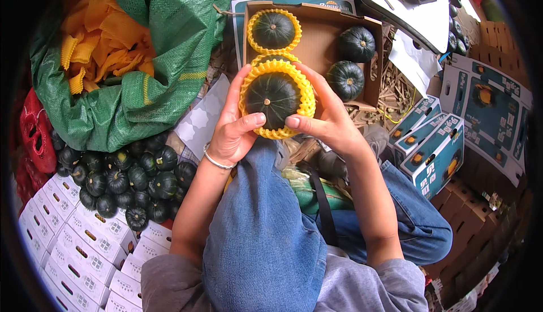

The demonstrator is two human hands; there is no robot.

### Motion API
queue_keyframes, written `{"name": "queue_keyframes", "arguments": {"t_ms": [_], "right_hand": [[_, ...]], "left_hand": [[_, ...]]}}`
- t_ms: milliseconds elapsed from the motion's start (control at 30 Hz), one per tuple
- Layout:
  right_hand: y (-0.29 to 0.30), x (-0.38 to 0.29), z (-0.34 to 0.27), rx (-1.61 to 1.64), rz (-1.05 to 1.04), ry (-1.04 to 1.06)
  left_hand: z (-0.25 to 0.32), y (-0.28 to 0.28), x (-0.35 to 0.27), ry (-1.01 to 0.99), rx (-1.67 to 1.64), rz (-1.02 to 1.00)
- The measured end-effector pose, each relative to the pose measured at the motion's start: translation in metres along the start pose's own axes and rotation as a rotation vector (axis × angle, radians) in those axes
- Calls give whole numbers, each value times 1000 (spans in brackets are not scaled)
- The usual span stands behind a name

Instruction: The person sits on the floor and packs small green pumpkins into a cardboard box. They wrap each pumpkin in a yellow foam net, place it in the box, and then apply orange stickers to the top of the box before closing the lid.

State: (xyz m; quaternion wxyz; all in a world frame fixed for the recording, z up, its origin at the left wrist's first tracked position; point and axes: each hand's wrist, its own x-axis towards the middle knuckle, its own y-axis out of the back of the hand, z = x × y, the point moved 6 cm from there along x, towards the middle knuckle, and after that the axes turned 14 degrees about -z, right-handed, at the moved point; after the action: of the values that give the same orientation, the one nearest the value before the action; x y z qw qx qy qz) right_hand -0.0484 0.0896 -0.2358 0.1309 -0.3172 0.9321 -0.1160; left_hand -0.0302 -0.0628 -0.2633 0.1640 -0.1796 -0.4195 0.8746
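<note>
Both my hands hold a dark green squash [273, 96] ringed by a yellow foam net sleeve [308, 96]. My left hand [235, 129] grips its left side and my right hand [333, 117] its right, thumbs on the near edge. Beyond it stands an open cardboard box [316, 26]. In the box's left part sits a netted squash [273, 30]; another netted one is mostly hidden behind the held squash. Two bare squashes [357, 43] [345, 81] lie at the box's right side.
A green woven sack [182, 53] of flat orange foam nets [106, 28] stands at the upper left. Below it lies a heap of squashes [135, 176] beside white boxes [80, 248]. Printed cartons [437, 155] stand at right, near a white surface [407, 11] at the upper right.
</note>
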Motion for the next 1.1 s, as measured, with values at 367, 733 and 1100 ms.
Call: {"name": "queue_keyframes", "arguments": {"t_ms": [367,733,1100], "right_hand": [[-44,9,-20,-984,90,-43],[75,75,5,-1695,303,-554],[63,93,33,-1406,178,-310]], "left_hand": [[15,-16,-10,-16,790,58],[247,116,-16,-510,1250,668],[256,235,-52,-321,2041,973]]}}
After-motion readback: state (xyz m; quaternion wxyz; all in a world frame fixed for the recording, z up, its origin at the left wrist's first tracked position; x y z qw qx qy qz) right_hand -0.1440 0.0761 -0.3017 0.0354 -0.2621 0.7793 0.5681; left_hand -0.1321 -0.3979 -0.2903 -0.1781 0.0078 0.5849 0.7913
